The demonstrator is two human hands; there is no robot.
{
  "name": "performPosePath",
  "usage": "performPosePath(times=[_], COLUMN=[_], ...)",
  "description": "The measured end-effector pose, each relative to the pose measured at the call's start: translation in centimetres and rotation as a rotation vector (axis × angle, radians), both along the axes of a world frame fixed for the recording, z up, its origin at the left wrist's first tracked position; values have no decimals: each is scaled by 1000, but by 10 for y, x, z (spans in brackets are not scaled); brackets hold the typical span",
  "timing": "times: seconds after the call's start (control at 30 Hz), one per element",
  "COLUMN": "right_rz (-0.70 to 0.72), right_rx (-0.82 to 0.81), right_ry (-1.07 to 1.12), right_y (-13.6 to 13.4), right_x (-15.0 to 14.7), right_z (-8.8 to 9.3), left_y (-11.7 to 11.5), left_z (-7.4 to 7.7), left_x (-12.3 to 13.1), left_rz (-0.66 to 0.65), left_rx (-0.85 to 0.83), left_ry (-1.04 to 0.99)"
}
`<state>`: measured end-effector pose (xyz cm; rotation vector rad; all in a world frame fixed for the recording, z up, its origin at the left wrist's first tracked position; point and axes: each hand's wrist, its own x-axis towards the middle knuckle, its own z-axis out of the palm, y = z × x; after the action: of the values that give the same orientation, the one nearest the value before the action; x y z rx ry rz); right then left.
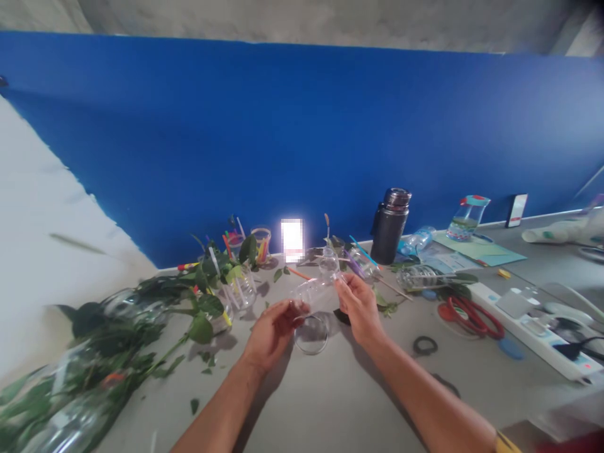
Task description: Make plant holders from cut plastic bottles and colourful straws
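Note:
Both my hands hold a clear plastic bottle piece between them, above the middle of the grey table. The fingers of my left hand are closed on its left end. On its right side, my right hand pinches it with thumb and fingers. A round transparent rim shows just below, between the hands; whether it belongs to the held piece I cannot tell. Right behind stands a small clear bottle with a thin stem rising from it.
Leafy cuttings and clear bottles spread over the left side. A black thermos stands at the back. To the right lie red-handled scissors, a black ring and a white power strip. A blue wall rises behind.

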<state>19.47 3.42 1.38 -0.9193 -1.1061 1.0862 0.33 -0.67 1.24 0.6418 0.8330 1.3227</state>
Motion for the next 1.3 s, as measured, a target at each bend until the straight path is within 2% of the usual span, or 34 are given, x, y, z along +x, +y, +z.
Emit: performPosePath(times=[0.17, 0.27, 0.3, 0.37, 0.5, 0.57, 0.63, 0.8, 0.93, 1.07, 1.17, 1.3], right_rz=[-26, -68, -79, -66, 76, 133, 157, 138, 128, 150, 173, 249], right_rx=[-73, -30, 8, 98, 173, 176, 167, 129, 125, 163, 148, 21], right_ry=[31, -55, -174, -552, -1358, -1584, -1694, -1742, -1740, -1703, -1538, -1268], right_y=[11, 17, 18, 20, 27, 34, 42, 55, 54, 50, 49, 53], right_x=[-1, 4, 5, 7, -10, -27, -43, -62, -56, -47, -38, -26], right_z=[-12, -18, -19, -17, -2, 4, 7, 0, -3, -7, -12, -18], left_y=[-1, 2, 4, 9, 15, 16, 16, 19, 23, 24, 23, 23], left_z=[-6, -1, 2, 8, 14, 12, 10, 0, -6, -5, -4, -4], left_x=[7, 2, -1, -8, -14, -13, -11, -13, -18, -21, -21, -22], left_rz=[35, 129, 176, 249, 297, 302, 308, 317, 306, 314, 316, 293], left_rx=[61, 48, 28, -42, -125, -118, -85, -23, -17, 13, 18, 23], left_ry=[118, -10, -75, -172, -259, -278, -275, -263, -312, -338, -327, -313])
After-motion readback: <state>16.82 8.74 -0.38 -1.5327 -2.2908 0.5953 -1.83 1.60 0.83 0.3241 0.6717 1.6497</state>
